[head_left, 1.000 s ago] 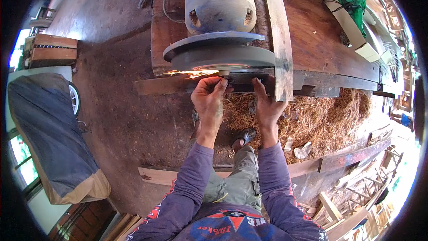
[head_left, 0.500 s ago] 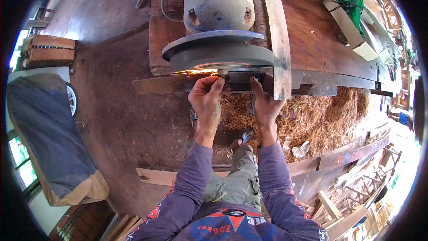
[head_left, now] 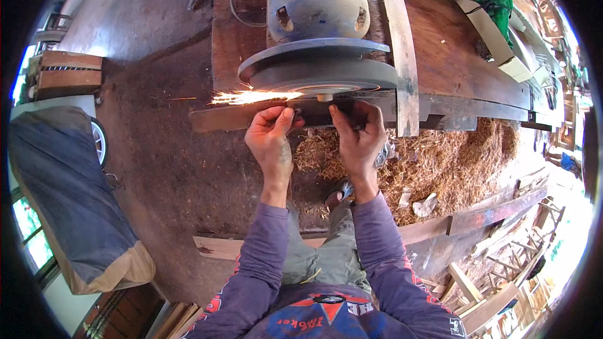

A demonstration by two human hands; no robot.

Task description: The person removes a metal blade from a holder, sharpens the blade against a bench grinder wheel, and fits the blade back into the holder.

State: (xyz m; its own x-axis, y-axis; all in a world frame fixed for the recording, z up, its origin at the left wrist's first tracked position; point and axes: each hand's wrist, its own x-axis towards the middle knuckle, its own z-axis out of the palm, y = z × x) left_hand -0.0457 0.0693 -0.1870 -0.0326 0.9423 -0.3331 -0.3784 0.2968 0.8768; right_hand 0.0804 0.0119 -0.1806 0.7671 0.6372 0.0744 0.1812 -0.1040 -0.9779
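A bench grinder's wheel [head_left: 326,74] spins in front of me, driven by a dusty motor [head_left: 317,3]. Between my hands is a dark flat metal blade [head_left: 316,113], its far edge against the wheel's near face. Bright sparks [head_left: 251,96] stream left from the contact. My left hand [head_left: 270,141] pinches the blade's left end between thumb and fingers. At the other end, my right hand [head_left: 363,144] grips it, thumb on top and fingers curled beneath. The wheel's hub [head_left: 325,96] sits just beyond the blade. The blade's underside is hidden.
An upright wooden board [head_left: 405,56] stands right of the wheel, close to my right hand. Wood shavings [head_left: 458,160] heap below the bench [head_left: 465,44]. A covered object [head_left: 69,194] stands at left. A low plank [head_left: 427,229] crosses the floor behind my feet.
Both hands and the blade have shifted left along the wheel. The spark stream has grown longer and brighter, and the view has shifted slightly.
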